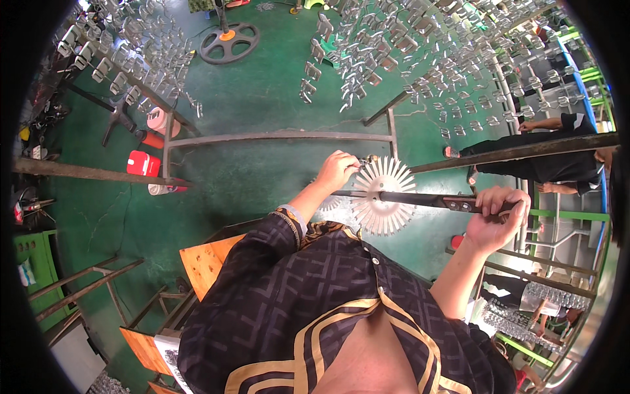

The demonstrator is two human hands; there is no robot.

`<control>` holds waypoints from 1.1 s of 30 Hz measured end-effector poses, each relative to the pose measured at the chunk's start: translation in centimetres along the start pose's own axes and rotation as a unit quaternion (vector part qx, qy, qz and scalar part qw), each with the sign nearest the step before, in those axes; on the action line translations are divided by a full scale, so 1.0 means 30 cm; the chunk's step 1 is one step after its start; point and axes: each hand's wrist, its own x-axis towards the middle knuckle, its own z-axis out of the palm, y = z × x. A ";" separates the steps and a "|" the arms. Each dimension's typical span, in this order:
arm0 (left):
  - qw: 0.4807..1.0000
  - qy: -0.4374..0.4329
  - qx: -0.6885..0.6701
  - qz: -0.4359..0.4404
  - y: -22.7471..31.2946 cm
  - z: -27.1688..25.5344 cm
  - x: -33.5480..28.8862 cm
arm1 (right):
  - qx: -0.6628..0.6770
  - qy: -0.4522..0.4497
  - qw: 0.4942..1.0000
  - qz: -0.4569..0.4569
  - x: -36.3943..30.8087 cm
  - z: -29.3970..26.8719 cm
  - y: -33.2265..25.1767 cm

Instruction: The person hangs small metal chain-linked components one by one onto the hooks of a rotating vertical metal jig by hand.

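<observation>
My right hand [497, 213] is wrapped round the end of a dark flat bar [436, 201], which lies level in front of my chest. A pale round disc [386, 211] with a slotted, comb-like rim sits on this bar. Farther left along it, partly behind my left forearm, shows a second slotted disc [330, 203]. At the upper left rim of the near disc is my left hand [338, 172], its fingers pinched together. Small metal pieces [372, 159] show by the fingertips; what the pinch holds is too small to make out.
Many bent metal clips [387, 49] hang in rows ahead, with more [125, 52] at the far left. A metal frame [282, 136] crosses before me. Red containers [143, 163] and a wheel-shaped base [230, 43] stand on the green floor. Another person [538, 154] is at the right.
</observation>
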 end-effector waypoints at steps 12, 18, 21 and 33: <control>0.999 -0.038 0.006 -0.005 -0.001 0.012 0.021 | 0.001 -0.005 1.000 0.002 0.008 -0.002 -0.001; 0.998 -0.062 0.016 -0.017 -0.017 0.022 0.032 | 0.002 0.000 1.000 0.001 0.011 -0.004 0.001; 0.993 -0.104 0.026 -0.046 -0.027 0.019 0.037 | 0.009 -0.009 1.000 0.002 0.010 -0.010 0.003; 0.976 -0.190 0.035 -0.101 0.133 -0.217 0.160 | 0.013 -0.010 1.000 -0.010 0.015 0.005 -0.003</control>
